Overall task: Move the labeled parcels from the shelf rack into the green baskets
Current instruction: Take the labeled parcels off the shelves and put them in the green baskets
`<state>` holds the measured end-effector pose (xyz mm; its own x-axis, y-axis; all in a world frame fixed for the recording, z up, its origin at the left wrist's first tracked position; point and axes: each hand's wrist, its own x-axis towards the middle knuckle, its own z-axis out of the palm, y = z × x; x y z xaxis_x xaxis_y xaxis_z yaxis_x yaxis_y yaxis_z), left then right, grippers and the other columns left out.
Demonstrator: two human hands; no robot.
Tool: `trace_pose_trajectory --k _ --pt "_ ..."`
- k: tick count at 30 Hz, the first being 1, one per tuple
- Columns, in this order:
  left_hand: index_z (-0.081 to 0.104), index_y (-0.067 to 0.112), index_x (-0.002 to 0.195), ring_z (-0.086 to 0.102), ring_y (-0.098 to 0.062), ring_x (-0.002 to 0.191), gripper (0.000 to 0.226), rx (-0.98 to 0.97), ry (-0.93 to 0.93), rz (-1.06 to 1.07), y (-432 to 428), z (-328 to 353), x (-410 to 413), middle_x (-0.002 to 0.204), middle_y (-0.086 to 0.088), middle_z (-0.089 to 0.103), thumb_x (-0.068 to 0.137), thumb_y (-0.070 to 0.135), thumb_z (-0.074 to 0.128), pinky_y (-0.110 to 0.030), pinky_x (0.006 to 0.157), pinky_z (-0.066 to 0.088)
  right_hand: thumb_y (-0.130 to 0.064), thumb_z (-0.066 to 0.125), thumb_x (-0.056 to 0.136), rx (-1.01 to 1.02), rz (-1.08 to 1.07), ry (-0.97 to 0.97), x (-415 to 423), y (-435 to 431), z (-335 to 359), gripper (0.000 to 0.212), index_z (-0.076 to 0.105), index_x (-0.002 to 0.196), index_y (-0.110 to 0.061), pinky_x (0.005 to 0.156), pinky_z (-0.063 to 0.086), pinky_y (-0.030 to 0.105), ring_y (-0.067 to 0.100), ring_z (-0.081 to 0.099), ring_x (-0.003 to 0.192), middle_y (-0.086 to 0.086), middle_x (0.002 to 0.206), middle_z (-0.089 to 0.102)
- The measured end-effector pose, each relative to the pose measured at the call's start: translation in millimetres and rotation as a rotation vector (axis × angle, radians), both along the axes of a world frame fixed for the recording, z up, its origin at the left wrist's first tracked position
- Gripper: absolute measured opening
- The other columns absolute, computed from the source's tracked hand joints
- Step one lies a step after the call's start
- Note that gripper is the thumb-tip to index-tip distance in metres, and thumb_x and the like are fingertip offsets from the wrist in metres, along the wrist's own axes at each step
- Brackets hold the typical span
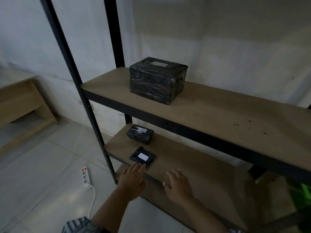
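1. Flat parcel, white label up, sits at the front of the shelf rack, on its middle board. That's our landmark.
2. Left hand is right at the flat parcel's near edge, fingers straight and close together, gripping nothing; whether the tips touch the wrap, I can't tell.
3. Right hand hovers to the right of the flat parcel over bare board, fingers loosely apart, empty.
4. Behind the flat parcel sits a small parcel; above it, one shelf up, the big parcel.
5. The step looks like a pick: slide fingers under the near edge, thumb on top clear of the label, right hand steadying the far side.
6. The wrap looks slick, so grip firmly.
7. Green basket glows low and well to the right of the flat parcel. That's the likely drop.
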<state>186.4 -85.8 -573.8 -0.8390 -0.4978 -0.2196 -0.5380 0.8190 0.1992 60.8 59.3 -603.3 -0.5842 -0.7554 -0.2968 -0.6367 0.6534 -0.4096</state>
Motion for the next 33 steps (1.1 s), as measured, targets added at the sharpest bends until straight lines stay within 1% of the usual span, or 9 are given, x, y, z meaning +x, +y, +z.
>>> trace_pose_trajectory --k 5,8,11,14,18,21,26,29,33 --pt "0.015 0.017 0.149 0.009 -0.020 0.145 0.062 0.019 -0.028 -0.115 -78 -12 13 0.156 -0.002 0.019 0.094 0.028 0.041 -0.041 0.116 0.017 -0.046 0.032 0.098 0.088 -0.103 -0.040 20 -54 -14 0.057 0.026 0.149 -0.022 0.119 0.014 0.038 0.018 0.012 0.147 0.000 0.158 0.018" --pt "0.017 0.016 0.149 0.011 -0.020 0.145 0.060 0.008 -0.046 -0.159 -122 -30 14 0.156 -0.003 0.021 0.094 0.026 0.039 -0.040 0.116 0.016 -0.062 0.012 0.082 0.120 -0.157 -0.066 25 -86 -24 0.079 0.026 0.148 -0.021 0.118 0.015 0.039 0.017 0.013 0.146 0.001 0.157 0.018" --pt "0.018 0.015 0.149 0.011 -0.021 0.145 0.059 0.036 -0.043 -0.159 -153 -58 8 0.156 -0.003 0.022 0.094 0.024 0.038 -0.038 0.115 0.015 -0.053 0.023 0.093 0.143 -0.216 -0.092 24 -110 -45 0.064 0.024 0.148 -0.021 0.118 0.015 0.039 0.019 0.014 0.146 0.002 0.157 0.018" --pt "0.020 0.014 0.148 0.012 -0.021 0.144 0.058 0.064 -0.019 -0.169 -177 -93 -7 0.154 -0.003 0.024 0.093 0.023 0.039 -0.037 0.114 0.017 -0.061 0.006 0.075 0.130 -0.233 -0.101 16 -129 -72 0.086 0.025 0.148 -0.020 0.118 0.017 0.038 0.018 0.017 0.145 0.003 0.157 0.020" --pt "0.024 0.014 0.146 0.016 -0.020 0.144 0.057 0.067 0.053 -0.166 -199 -151 -32 0.153 -0.002 0.029 0.093 0.024 0.043 -0.038 0.114 0.019 -0.043 0.033 0.096 0.064 -0.269 -0.052 -7 -149 -123 0.057 0.026 0.148 -0.019 0.117 0.016 0.038 0.019 0.021 0.143 0.004 0.154 0.025" --pt "0.032 0.012 0.143 0.024 -0.023 0.141 0.054 0.037 0.098 -0.163 -219 -197 -49 0.149 -0.007 0.036 0.092 0.027 0.042 -0.041 0.112 0.025 -0.038 0.037 0.098 -0.002 -0.276 0.006 -22 -165 -159 0.054 0.027 0.147 -0.019 0.118 0.013 0.041 0.021 0.021 0.143 0.005 0.153 0.028" --pt "0.046 0.007 0.133 0.039 -0.034 0.132 0.066 -0.068 0.286 -0.152 -251 -254 -78 0.137 -0.017 0.049 0.084 0.041 0.017 -0.050 0.103 0.035 -0.056 0.027 0.093 -0.120 -0.356 0.099 -41 -185 -210 0.067 0.025 0.148 -0.018 0.119 0.005 0.043 0.022 0.014 0.145 0.004 0.154 0.028" --pt "0.050 0.006 0.130 0.042 -0.035 0.129 0.061 -0.119 0.371 -0.146 -264 -281 -90 0.136 -0.017 0.050 0.087 0.037 0.019 -0.055 0.104 0.033 -0.073 0.010 0.078 -0.167 -0.454 0.220 -45 -193 -235 0.091 0.030 0.146 -0.016 0.120 0.003 0.044 0.020 0.014 0.146 0.006 0.153 0.032" --pt "0.063 0.013 0.118 0.054 -0.031 0.116 0.049 -0.187 0.577 -0.147 -269 -304 -92 0.123 -0.010 0.061 0.090 0.032 0.029 -0.050 0.097 0.041 -0.079 0.014 0.077 -0.150 -0.461 0.338 -46 -196 -249 0.092 0.030 0.146 -0.021 0.118 -0.008 0.048 0.020 0.007 0.148 0.007 0.157 0.023"
